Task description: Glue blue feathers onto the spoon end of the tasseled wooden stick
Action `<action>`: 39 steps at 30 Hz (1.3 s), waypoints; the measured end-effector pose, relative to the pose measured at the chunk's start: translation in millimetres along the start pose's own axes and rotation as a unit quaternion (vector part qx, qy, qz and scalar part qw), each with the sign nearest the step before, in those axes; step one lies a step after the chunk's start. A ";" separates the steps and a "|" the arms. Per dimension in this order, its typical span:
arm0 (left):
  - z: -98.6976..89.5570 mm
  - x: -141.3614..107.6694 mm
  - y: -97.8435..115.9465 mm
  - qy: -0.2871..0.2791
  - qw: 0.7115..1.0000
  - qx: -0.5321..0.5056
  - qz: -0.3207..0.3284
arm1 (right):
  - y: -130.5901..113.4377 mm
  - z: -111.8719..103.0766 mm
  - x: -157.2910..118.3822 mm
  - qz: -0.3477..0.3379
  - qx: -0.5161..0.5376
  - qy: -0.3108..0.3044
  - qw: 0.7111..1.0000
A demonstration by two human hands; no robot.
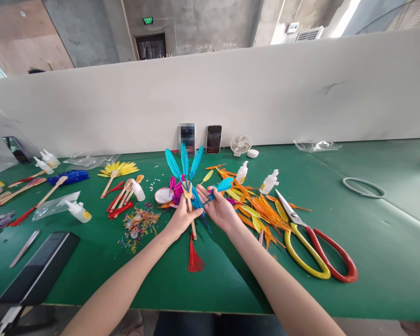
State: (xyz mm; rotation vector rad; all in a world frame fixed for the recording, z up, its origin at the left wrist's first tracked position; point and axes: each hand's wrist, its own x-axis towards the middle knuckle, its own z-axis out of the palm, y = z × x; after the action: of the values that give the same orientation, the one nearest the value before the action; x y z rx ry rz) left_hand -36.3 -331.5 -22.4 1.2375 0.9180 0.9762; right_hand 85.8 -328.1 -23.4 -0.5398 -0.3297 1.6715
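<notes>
My left hand (181,220) grips the wooden handle of a feather fan (188,196). Several turquoise feathers stand spread out at its top, and a red tassel (195,257) hangs from the lower end. Just to the right, my right hand (220,211) is turned palm up, its thumb and fingers closed on a turquoise feather (225,184). More blue feathers (197,200) lie between the two hands; whether the right hand holds them too is unclear. Behind the fan are magenta feathers (177,188) and a small white dish (164,195).
Orange and yellow feathers (262,207) lie right of my hands, beside large scissors (297,224) and glue bottles (269,182). Colourful scraps (140,224), a yellow feather fan (117,170) and a blue one (72,177) are leftward. Phones (214,139) and a small electric fan (241,144) stand behind.
</notes>
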 end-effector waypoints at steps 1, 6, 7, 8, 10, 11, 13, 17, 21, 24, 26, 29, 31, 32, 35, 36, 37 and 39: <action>0.3 -0.2 0.8 0.000 1.000 0.003 0.002 | 0.3 -0.2 0.5 -0.007 -0.005 0.008 1.000; 1.6 -2.4 4.0 0.003 0.999 0.035 0.006 | 0.6 -1.2 3.1 -0.031 -0.022 0.014 0.999; 1.6 -2.9 3.9 0.006 0.999 0.046 0.006 | -1.1 -1.4 3.4 -0.038 -0.023 0.016 0.999; 1.6 -3.3 3.4 0.007 0.998 0.055 0.005 | -3.5 -1.6 3.5 -0.048 -0.024 0.019 0.998; 1.4 -3.6 2.0 0.009 0.998 0.063 0.005 | -10.2 -2.3 3.2 -0.070 -0.028 0.031 0.997; 1.2 -3.4 1.4 0.010 0.998 0.061 0.007 | -13.8 -2.8 2.7 -0.079 -0.033 0.037 0.996; 0.8 -2.5 0.7 0.018 0.999 0.047 0.013 | -19.6 -3.7 1.1 -0.078 -0.054 0.041 0.995; -1.0 -0.2 1.8 0.026 1.000 0.009 0.005 | -22.3 -4.4 -1.8 -0.050 -0.095 0.014 0.994; -5.2 0.5 2.9 0.038 0.998 0.056 0.006 | -20.2 -2.7 -2.2 -0.035 -0.121 0.018 0.992; -8.4 0.8 2.5 0.054 0.992 0.111 0.028 | -20.1 -0.8 -3.6 -0.043 -0.150 0.024 0.987; -9.7 1.1 2.1 0.061 0.989 0.126 0.040 | -20.2 0.6 -5.8 -0.045 -0.171 0.025 0.984; -10.4 1.7 2.0 0.068 0.987 0.132 0.061 | -20.1 1.8 -8.7 -0.034 -0.186 0.017 0.982; -10.6 1.9 2.3 0.070 0.987 0.129 0.069 | -19.7 1.7 -8.9 -0.025 -0.182 0.017 0.983; -10.6 1.9 2.6 0.070 0.987 0.127 0.068 | -19.4 1.3 -8.5 -0.024 -0.179 0.020 0.983; -11.0 1.6 4.0 0.067 0.989 0.119 0.052 | -18.2 -0.5 -6.6 -0.029 -0.175 0.030 0.984; -11.1 1.4 4.6 0.068 0.989 0.120 0.049 | -17.7 -1.1 -6.1 -0.031 -0.180 0.034 0.983; -11.2 1.3 5.3 0.069 0.989 0.122 0.048 | -17.1 -1.7 -5.7 -0.032 -0.188 0.039 0.981; -11.4 1.0 6.5 0.071 0.988 0.128 0.052 | -15.9 -2.5 -5.6 -0.034 -0.211 0.045 0.976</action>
State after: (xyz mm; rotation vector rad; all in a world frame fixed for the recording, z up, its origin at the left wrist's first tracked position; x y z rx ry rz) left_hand -47.3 -326.4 -17.2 1.4573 1.1264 1.0647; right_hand 101.1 -331.1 -16.6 -0.9056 -0.6370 1.5081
